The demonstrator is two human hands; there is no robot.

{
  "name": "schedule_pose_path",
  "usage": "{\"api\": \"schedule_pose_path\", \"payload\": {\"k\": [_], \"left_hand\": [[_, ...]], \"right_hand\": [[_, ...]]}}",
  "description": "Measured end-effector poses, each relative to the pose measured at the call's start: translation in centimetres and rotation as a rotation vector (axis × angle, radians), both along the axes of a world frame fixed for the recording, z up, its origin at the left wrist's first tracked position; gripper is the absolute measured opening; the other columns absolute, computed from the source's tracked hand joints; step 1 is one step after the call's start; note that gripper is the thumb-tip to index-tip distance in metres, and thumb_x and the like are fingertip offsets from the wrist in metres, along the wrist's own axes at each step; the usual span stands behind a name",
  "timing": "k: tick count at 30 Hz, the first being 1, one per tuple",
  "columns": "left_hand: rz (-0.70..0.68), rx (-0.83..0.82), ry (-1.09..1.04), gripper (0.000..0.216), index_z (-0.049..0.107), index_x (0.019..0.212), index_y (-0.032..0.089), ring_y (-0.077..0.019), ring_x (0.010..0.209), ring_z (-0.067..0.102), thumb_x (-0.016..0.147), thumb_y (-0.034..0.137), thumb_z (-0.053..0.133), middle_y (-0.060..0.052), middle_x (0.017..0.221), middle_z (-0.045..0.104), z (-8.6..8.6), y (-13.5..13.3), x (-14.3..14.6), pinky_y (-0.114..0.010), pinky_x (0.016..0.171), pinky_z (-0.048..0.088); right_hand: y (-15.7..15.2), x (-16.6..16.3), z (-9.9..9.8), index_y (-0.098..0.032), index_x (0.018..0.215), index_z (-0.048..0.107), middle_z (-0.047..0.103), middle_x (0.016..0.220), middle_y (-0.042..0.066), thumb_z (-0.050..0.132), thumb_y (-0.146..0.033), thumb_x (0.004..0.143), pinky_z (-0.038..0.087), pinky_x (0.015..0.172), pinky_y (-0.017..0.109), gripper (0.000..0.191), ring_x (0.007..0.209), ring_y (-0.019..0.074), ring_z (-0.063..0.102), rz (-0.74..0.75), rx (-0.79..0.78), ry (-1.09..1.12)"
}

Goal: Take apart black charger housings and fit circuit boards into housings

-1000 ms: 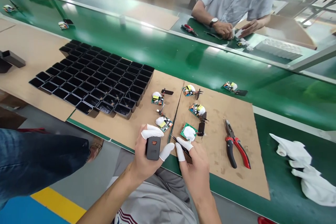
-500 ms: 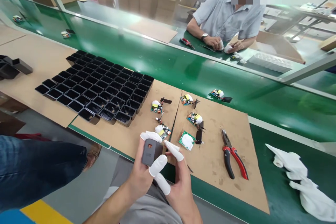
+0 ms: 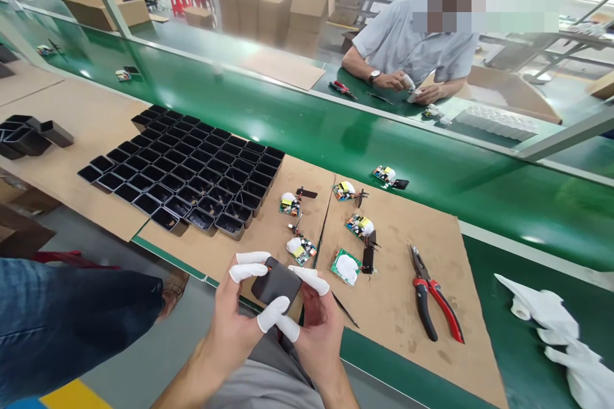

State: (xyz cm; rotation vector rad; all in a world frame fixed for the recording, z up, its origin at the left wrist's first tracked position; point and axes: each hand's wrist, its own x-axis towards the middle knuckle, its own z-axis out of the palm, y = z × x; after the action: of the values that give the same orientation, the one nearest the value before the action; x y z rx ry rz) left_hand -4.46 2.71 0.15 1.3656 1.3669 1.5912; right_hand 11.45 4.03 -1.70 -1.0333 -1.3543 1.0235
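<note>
Both hands hold a small black charger housing (image 3: 277, 283) above the near edge of the bench. My left hand (image 3: 237, 316) wraps it from the left, white finger cots on thumb and fingertips. My right hand (image 3: 314, 323) grips it from the right and below, a cotted finger lying over its top. The housing is turned so a plain dark face shows. Just beyond it, several small circuit boards (image 3: 301, 248) with white and yellow parts lie on a brown cardboard mat (image 3: 393, 307). Thin tweezers (image 3: 344, 309) rest on the mat beside my right hand.
Red-handled pliers (image 3: 434, 300) lie on the mat to the right, white cloth gloves (image 3: 551, 313) beyond them. A block of empty black housings (image 3: 192, 169) fills the left. A green conveyor belt (image 3: 336, 121) runs behind; a person in a grey shirt (image 3: 412, 45) works across it.
The right hand has come under and around the housing, leaving the tweezers on the mat. The housing has been turned, so its orange port face no longer shows. The view has tilted up slightly.
</note>
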Motion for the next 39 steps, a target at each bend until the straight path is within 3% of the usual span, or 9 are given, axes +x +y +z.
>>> {"api": "schedule_pose_path", "payload": {"k": [7,13,17,20,23,25,28,33,39], "left_hand": [[0.008,-0.047,0.046,0.025,0.078,0.119,0.024,-0.0188,0.087,0.079,0.097,0.028,0.089,-0.003,0.102,0.08,0.9,-0.2,-1.3,-0.028,0.082,0.069],[0.03,-0.053,0.207,0.028,0.078,0.129,0.027,-0.021,0.106,0.079,0.102,0.023,0.084,-0.008,0.123,0.079,1.6,-1.0,-1.5,-0.031,0.093,0.068],[-0.04,-0.122,0.237,0.031,0.075,0.134,0.029,-0.0219,0.113,0.077,0.105,0.021,0.077,-0.008,0.127,0.077,1.9,-1.1,-1.5,-0.033,0.099,0.066],[-0.075,-0.099,0.075,0.036,0.069,0.133,0.032,-0.0198,0.111,0.077,0.102,0.02,0.081,-0.005,0.125,0.075,1.6,-1.1,-0.6,-0.03,0.098,0.065],[-0.135,-0.129,-0.177,0.057,0.06,0.141,0.034,-0.0187,0.109,0.076,0.094,0.025,0.091,-0.003,0.125,0.072,1.0,-0.9,0.4,-0.027,0.095,0.065],[-0.256,-0.191,-0.238,0.059,0.06,0.144,0.032,-0.0203,0.116,0.074,0.094,0.029,0.092,-0.005,0.13,0.07,0.7,-0.6,0.9,-0.03,0.104,0.063],[-0.406,-0.223,-0.257,0.037,0.063,0.137,0.029,-0.021,0.12,0.072,0.104,0.029,0.08,-0.007,0.13,0.07,0.7,0.0,1.1,-0.036,0.114,0.058],[-0.431,-0.223,-0.158,0.008,0.063,0.114,0.025,-0.016,0.092,0.068,0.109,0.021,0.066,-0.003,0.106,0.067,1.8,1.0,1.3,-0.028,0.088,0.059],[-0.406,-0.178,-0.008,0.023,0.06,0.111,0.026,-0.0194,0.086,0.07,0.098,0.02,0.077,-0.004,0.101,0.074,1.8,1.0,1.1,-0.034,0.085,0.06]], "right_hand": [[-0.5,0.1,-0.8,-0.032,0.143,0.076,0.078,0.141,0.014,0.102,-0.033,0.087,0.071,0.105,0.042,0.062,0.127,0.0306,0.079,-0.026,0.067,-0.081],[-1.1,0.0,-1.1,-0.035,0.147,0.074,0.079,0.136,0.011,0.097,-0.026,0.091,0.071,0.103,0.041,0.062,0.125,0.0286,0.08,-0.079,0.164,-0.14],[-1.3,-0.2,-1.5,-0.034,0.148,0.073,0.079,0.133,0.011,0.095,-0.022,0.091,0.071,0.1,0.039,0.062,0.122,0.0274,0.08,-0.107,0.177,-0.156],[-1.1,-0.6,-1.5,-0.031,0.147,0.069,0.079,0.134,0.013,0.091,-0.027,0.095,0.072,0.099,0.04,0.056,0.12,0.0282,0.081,-0.096,0.165,-0.138],[-0.9,-0.6,-0.4,-0.029,0.144,0.066,0.08,0.133,0.012,0.085,-0.033,0.098,0.072,0.098,0.041,0.051,0.119,0.0286,0.083,-0.037,0.148,-0.151],[-0.8,0.1,0.8,-0.029,0.144,0.066,0.081,0.131,0.01,0.084,-0.031,0.096,0.07,0.097,0.04,0.051,0.116,0.0279,0.083,0.029,0.13,-0.191],[-1.0,2.7,2.5,-0.03,0.146,0.069,0.08,0.135,0.009,0.084,-0.028,0.096,0.062,0.104,0.044,0.053,0.121,0.0297,0.079,0.081,0.174,-0.361],[-1.0,7.8,2.3,-0.03,0.134,0.076,0.077,0.117,0.008,0.068,-0.031,0.113,0.047,0.094,0.045,0.023,0.107,0.0294,0.074,-0.217,0.23,-0.885],[-0.8,8.3,1.9,-0.027,0.119,0.07,0.074,0.101,0.004,0.06,-0.026,0.116,0.057,0.079,0.034,0.01,0.091,0.023,0.073,-0.185,0.122,-0.846]]}}
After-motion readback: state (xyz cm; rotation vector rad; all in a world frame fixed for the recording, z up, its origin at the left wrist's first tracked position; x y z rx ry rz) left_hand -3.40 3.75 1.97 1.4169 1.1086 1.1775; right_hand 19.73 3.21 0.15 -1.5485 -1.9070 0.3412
